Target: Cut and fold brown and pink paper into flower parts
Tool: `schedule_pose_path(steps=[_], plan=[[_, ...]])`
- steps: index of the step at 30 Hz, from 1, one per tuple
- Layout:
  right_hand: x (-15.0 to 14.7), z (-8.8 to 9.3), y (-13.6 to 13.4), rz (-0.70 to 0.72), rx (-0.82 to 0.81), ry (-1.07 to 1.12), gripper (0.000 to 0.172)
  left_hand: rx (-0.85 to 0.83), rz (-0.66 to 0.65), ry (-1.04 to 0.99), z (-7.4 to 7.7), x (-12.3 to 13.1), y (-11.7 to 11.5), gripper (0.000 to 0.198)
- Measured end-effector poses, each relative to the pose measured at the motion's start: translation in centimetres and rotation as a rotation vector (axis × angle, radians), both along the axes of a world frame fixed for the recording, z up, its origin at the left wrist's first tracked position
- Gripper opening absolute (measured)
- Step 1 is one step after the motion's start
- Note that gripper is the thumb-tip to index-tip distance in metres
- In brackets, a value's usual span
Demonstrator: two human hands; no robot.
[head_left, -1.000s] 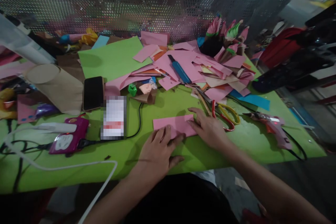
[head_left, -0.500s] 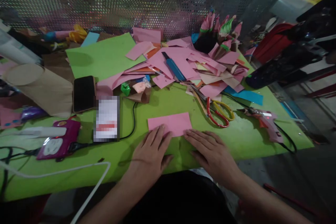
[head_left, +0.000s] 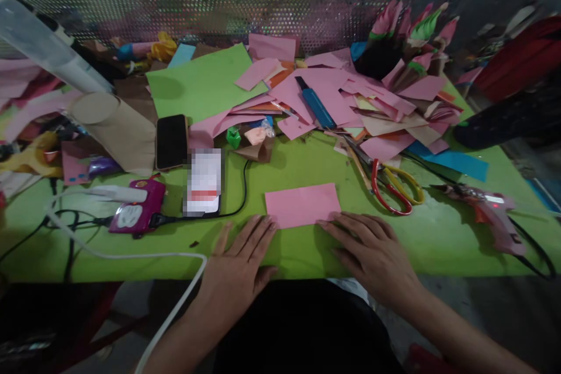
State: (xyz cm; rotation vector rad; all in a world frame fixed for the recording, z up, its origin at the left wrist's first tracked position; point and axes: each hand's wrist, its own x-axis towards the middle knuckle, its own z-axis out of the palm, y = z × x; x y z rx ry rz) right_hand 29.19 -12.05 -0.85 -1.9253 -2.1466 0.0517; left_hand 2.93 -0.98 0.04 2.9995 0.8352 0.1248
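A pink paper rectangle (head_left: 302,204) lies flat on the green table (head_left: 280,169) near its front edge. My left hand (head_left: 239,263) rests flat, fingers spread, with its fingertips at the paper's near-left corner. Flat on the table too is my right hand (head_left: 370,251), fingers stretched out, its fingertips touching the paper's near-right edge. Neither hand holds anything.
Red and yellow scissors (head_left: 392,187) lie right of the paper, a glue gun (head_left: 486,213) further right. Behind are a heap of pink paper scraps (head_left: 342,99), a blue cutter (head_left: 318,108), a green sheet (head_left: 201,82), a black phone (head_left: 172,140), a magenta device (head_left: 135,213) with cables, and a cardboard tube (head_left: 116,128).
Both hands have slid back toward me off the pink paper; a second ago they pressed on top of it. Now only fingertips touch its near edge. The view also shifted.
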Motion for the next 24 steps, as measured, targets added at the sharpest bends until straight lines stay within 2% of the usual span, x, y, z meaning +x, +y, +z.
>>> schedule_pose_path(steps=[7,11,14,17,20,22,24], plan=[[0.7,0.2,0.2,-0.010,0.027,0.125,0.035,0.009,-0.010,0.007,0.4,-0.4,0.1,0.054],[1.7,1.1,2.0,-0.033,0.036,0.186,0.032,-0.038,-0.011,-0.058,0.9,0.1,0.2,0.049],[2.3,1.7,4.5,-0.027,0.050,0.147,0.043,-0.076,-0.011,-0.154,1.6,0.9,0.5,0.044],[2.5,1.7,6.7,0.016,-0.025,0.123,0.059,-0.125,-0.043,-0.233,2.2,1.8,1.1,0.044],[2.6,1.5,7.8,0.005,-0.080,0.170,0.062,-0.230,-0.044,-0.295,2.4,2.5,2.1,0.046],[2.9,1.5,7.9,-0.026,-0.087,0.256,0.056,-0.320,-0.013,-0.353,2.4,2.9,2.7,0.048],[3.2,1.6,7.9,-0.065,-0.107,0.390,0.035,-0.411,0.030,-0.438,2.4,3.4,3.4,0.050]])
